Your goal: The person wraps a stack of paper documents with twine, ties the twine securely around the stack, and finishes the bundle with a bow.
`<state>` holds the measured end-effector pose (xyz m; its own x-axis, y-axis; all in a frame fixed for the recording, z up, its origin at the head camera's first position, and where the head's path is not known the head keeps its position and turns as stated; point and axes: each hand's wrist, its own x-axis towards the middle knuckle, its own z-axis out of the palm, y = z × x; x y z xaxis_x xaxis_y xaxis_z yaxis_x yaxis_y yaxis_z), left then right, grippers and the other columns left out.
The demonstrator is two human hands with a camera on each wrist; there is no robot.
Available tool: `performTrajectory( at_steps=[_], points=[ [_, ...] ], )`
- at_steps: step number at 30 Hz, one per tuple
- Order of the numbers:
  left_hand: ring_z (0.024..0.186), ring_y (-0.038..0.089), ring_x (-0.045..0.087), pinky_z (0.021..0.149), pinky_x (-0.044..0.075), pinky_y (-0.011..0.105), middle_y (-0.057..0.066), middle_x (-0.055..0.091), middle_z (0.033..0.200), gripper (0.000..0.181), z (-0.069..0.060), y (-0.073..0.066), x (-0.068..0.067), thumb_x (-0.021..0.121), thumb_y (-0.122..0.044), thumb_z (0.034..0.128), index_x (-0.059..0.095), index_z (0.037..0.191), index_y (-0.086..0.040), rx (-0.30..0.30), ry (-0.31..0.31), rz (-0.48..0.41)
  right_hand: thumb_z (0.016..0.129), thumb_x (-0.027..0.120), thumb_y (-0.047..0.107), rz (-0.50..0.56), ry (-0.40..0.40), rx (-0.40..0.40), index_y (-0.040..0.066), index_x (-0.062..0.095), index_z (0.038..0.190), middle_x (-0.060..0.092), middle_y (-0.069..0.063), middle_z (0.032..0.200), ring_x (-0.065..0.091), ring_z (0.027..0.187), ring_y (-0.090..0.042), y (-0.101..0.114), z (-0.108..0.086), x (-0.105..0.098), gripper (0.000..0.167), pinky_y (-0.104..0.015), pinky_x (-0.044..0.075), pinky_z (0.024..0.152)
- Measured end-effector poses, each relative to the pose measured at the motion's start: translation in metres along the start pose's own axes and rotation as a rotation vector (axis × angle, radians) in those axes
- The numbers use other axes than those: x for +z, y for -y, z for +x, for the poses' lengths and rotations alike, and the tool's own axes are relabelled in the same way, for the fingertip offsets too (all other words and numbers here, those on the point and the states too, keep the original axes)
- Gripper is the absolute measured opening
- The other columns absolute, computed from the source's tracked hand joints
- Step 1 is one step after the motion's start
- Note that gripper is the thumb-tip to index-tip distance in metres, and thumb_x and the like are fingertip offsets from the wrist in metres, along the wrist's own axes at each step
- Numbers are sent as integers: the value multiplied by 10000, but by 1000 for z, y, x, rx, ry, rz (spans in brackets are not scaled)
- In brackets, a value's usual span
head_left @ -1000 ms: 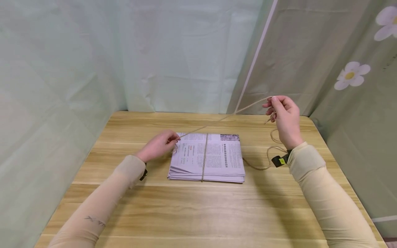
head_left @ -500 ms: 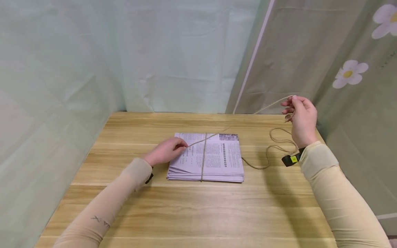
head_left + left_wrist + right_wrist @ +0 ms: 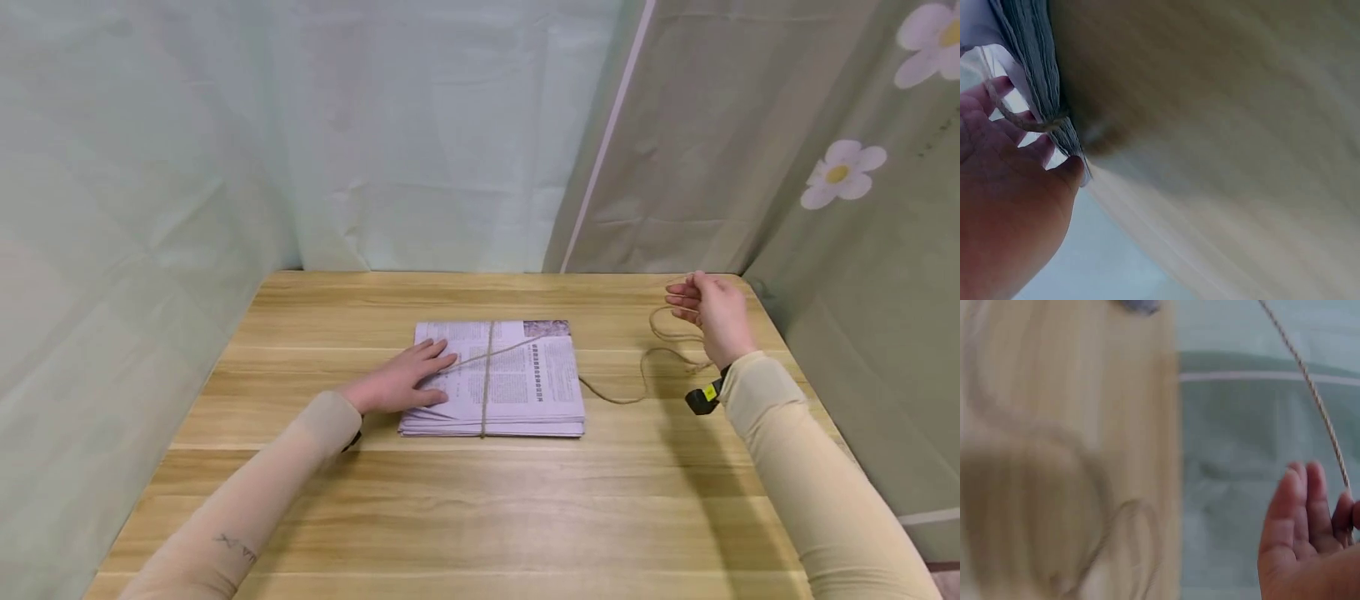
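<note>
A flat stack of folded newspapers lies on the wooden table, with brown twine wrapped over it from back to front. Another length of the twine crosses its top slantwise. My left hand rests on the stack's left side with fingers spread. In the left wrist view, the twine comes round the edge of the papers beside the fingers. My right hand, raised over the table's back right part, pinches the twine between thumb and index finger; its other fingers are loosely extended.
Slack twine trails from the stack's right side into loose loops under my right hand. Pale curtains, one with flower prints, hang behind and beside the wooden table.
My left hand has gone from pinching the twine to lying spread on the newspapers. My right hand moved right, then lowered, and the slanting twine dropped closer to the stack.
</note>
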<state>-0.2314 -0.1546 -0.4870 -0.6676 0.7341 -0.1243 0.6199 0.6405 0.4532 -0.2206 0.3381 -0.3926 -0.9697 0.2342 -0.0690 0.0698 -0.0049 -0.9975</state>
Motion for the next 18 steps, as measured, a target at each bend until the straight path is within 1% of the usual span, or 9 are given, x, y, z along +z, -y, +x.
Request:
performTrajectory(
  at_steps=[3,4,6,8,10,13,14,16,18],
  points=[
    [1525,458,106,1208,144,603,238,179,1661,747,-7,7,-1,652,-400,1007,335,1594,-65,14,-9,-4,1128,305,300,-216,71,26,-27,475,1287,660,-133,1192,677,1010,-146,-20,4,-4,400,-320,578,868],
    [1525,456,105,1209,140,601,236,178,1662,748,-8,9,-2,660,-395,1003,338,1594,-68,15,-13,-9,1130,284,308,-288,87,33,-47,453,1321,631,-178,1248,670,1055,-182,-27,5,-5,437,-337,573,890],
    [1527,453,101,1208,139,603,228,176,1665,754,-12,14,-3,671,-400,995,346,1592,-73,13,-16,-23,1128,250,325,-390,118,59,-102,403,1380,548,-280,1352,631,1165,-284,-41,6,-7,519,-406,557,943],
    [1530,446,97,1209,141,601,217,175,1669,757,-14,20,-4,678,-408,989,355,1589,-79,9,-18,-33,1124,248,336,-515,129,71,-117,402,1386,521,-311,1372,604,1183,-346,-52,7,-9,546,-413,571,909],
    [1533,438,94,1209,145,598,208,177,1671,759,-17,25,-7,691,-410,980,369,1584,-79,-2,-21,-49,1116,277,343,-650,124,58,-96,462,1316,567,-293,1296,620,1109,-399,-59,6,-11,516,-412,583,846],
    [1535,426,98,1209,154,592,195,187,1673,754,-20,29,-10,704,-401,972,387,1576,-80,-25,-23,-68,1107,320,340,-878,129,-8,-55,547,1226,618,-228,1108,617,906,-335,-62,5,-15,471,-420,532,744],
    [1536,423,101,1208,158,592,191,189,1673,753,-21,29,-12,705,-401,970,390,1575,-81,-34,-22,-72,1104,335,338,-933,131,-29,-50,562,1213,622,-211,1065,600,866,-326,-62,4,-17,463,-440,508,747],
    [1538,414,102,1207,164,590,180,190,1676,755,-22,29,-14,704,-405,970,388,1577,-86,-50,-16,-74,1102,349,363,-1013,156,-37,-42,569,1233,629,-197,966,578,832,-322,-61,2,-20,480,-459,460,768],
    [1540,408,101,1208,164,591,173,187,1678,760,-23,29,-15,698,-418,972,382,1580,-91,-60,-8,-72,1102,362,374,-1051,173,-24,-43,562,1259,625,-191,963,574,855,-330,-62,-1,-23,488,-486,457,787]
  ],
)
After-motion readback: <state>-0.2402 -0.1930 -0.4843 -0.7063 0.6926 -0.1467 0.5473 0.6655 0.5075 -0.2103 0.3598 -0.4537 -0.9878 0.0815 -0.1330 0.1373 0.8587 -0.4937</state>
